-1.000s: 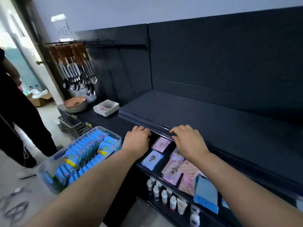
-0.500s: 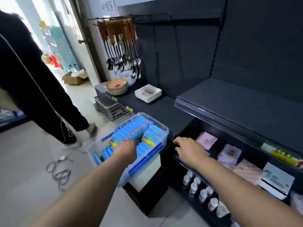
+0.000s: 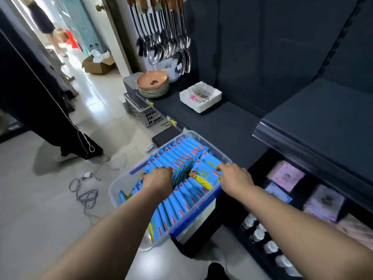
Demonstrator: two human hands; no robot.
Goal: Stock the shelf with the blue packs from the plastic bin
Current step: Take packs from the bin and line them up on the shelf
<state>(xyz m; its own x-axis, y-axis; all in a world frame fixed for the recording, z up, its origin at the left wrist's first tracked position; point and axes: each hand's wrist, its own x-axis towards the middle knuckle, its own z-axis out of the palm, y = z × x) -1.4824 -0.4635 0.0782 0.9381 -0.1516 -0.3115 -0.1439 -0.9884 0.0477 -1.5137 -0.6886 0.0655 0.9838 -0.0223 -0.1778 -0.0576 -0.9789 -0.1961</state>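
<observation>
1. The left hand (image 3: 159, 178) has its fingers (image 3: 167, 170) curled down over the tops of the upright blue packs (image 3: 181, 156) in the plastic bin (image 3: 118, 186), clasping a bunch, with the tips buried between packs. The row is tight, so a lift could drag out neighbours on either side of the fingers and spill them (a loose cable (image 3: 84, 190) lies on the floor to the left of the bin, too).
2. The right hand (image 3: 236, 179) reaches the bin's far-right corner. I cannot tell whether its fingers (image 3: 222, 168) pinch a pack, grip the rim or merely rest there. If they only rest, the bin is unbraced and a hard pull may shift or tip it.
3. The shelf (image 3: 222, 126) lies just beyond both sets of fingertips. Slick wrappers may slip from an overlarge bunch on the way.
</observation>
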